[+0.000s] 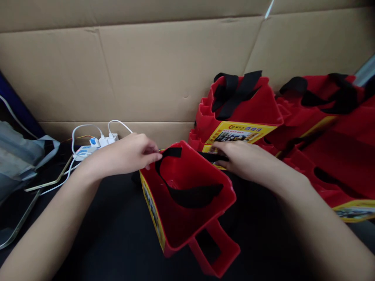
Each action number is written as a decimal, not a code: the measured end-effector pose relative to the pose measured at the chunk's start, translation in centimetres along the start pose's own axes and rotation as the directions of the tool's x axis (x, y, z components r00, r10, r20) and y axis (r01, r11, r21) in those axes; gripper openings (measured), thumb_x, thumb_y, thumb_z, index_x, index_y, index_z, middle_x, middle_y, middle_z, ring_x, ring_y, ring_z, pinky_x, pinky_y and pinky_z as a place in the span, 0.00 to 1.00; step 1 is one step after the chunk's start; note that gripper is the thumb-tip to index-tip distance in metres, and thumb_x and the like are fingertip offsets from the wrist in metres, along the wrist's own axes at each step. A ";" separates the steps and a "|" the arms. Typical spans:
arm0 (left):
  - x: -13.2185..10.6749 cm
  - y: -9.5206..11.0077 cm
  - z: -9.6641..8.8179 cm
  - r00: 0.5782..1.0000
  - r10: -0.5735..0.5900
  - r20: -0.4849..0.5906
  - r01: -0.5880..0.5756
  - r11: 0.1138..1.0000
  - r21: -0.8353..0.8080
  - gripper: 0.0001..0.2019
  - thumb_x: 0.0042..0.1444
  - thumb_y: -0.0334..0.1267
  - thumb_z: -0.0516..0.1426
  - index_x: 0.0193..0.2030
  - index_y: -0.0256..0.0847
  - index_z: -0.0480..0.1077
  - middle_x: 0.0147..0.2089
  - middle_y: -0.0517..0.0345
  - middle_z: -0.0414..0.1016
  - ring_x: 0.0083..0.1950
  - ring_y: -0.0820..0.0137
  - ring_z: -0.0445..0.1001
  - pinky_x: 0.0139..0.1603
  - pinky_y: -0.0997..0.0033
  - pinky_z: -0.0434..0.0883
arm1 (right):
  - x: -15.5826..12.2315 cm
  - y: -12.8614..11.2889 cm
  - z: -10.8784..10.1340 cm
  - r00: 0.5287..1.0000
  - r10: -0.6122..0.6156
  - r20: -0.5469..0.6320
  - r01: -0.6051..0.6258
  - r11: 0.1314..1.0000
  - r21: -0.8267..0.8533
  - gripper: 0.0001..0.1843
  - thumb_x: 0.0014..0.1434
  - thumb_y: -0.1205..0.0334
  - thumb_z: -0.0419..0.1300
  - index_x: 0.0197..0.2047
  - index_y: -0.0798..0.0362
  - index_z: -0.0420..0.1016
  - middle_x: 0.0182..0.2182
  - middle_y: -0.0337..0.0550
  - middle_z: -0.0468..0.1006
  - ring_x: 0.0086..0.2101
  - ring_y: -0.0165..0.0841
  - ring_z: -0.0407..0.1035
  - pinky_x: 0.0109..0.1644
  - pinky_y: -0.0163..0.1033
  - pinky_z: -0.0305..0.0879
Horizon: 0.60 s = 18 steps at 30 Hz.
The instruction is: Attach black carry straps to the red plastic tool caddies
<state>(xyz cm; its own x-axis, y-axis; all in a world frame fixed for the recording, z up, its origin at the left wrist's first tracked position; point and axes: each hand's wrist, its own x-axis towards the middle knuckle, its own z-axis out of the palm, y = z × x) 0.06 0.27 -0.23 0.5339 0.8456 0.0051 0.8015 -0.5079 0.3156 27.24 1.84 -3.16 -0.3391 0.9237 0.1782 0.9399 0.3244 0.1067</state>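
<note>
A red plastic scoop-like holder with a handle and a yellow printed side sits open toward me on the dark table. A black strap lies across its inside. My left hand pinches the strap's end at the holder's far left rim. My right hand grips the strap's other end at the far right rim, fingers closed.
A stack of the same red holders with black straps and yellow labels stands behind, more lie at the right. A white power strip with cables sits at the left. Cardboard walls the back. Grey fabric lies far left.
</note>
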 end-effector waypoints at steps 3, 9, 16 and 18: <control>0.6 0.1 0.3 0.990 -0.023 -0.137 0.015 0.998 -0.057 0.14 0.56 0.40 0.47 0.39 0.40 0.73 0.34 0.57 0.77 0.32 0.72 0.72 0.30 0.75 0.65 | 0.7 -2.2 0.5 0.954 -0.250 -0.166 0.294 0.891 0.347 0.19 0.56 0.61 0.53 0.51 0.52 0.67 0.46 0.45 0.74 0.44 0.36 0.70 0.45 0.38 0.64; 1.7 -1.1 1.0 0.990 0.078 -0.117 -0.072 0.996 0.055 0.15 0.53 0.35 0.52 0.48 0.39 0.69 0.44 0.54 0.75 0.41 0.69 0.72 0.41 0.72 0.66 | 1.4 -2.2 1.1 0.993 -0.116 -0.021 0.118 0.982 0.148 0.13 0.57 0.64 0.49 0.40 0.52 0.73 0.36 0.46 0.78 0.36 0.37 0.73 0.35 0.37 0.63; 2.1 -1.6 1.4 0.990 0.140 -0.028 -0.131 0.972 0.195 0.08 0.51 0.35 0.54 0.36 0.39 0.72 0.35 0.56 0.76 0.35 0.70 0.70 0.35 0.72 0.62 | 0.4 0.5 0.9 0.996 0.045 0.076 -0.042 0.998 -0.039 0.16 0.50 0.63 0.57 0.44 0.54 0.72 0.41 0.54 0.76 0.40 0.44 0.72 0.38 0.43 0.66; 2.0 -1.4 1.4 0.991 0.134 -0.030 -0.125 0.972 0.199 0.07 0.50 0.35 0.54 0.33 0.39 0.72 0.34 0.55 0.75 0.33 0.70 0.70 0.34 0.72 0.62 | 0.8 -0.9 1.4 0.990 -0.132 -0.041 0.138 0.968 0.209 0.22 0.55 0.60 0.54 0.53 0.51 0.65 0.47 0.49 0.73 0.45 0.38 0.69 0.45 0.40 0.65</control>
<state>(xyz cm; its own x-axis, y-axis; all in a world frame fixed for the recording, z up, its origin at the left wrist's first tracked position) 0.36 2.41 -1.95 0.6279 0.7746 0.0752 0.7658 -0.6322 0.1177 26.14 2.59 -4.51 -0.4615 0.8636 0.2028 0.8718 0.4838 -0.0765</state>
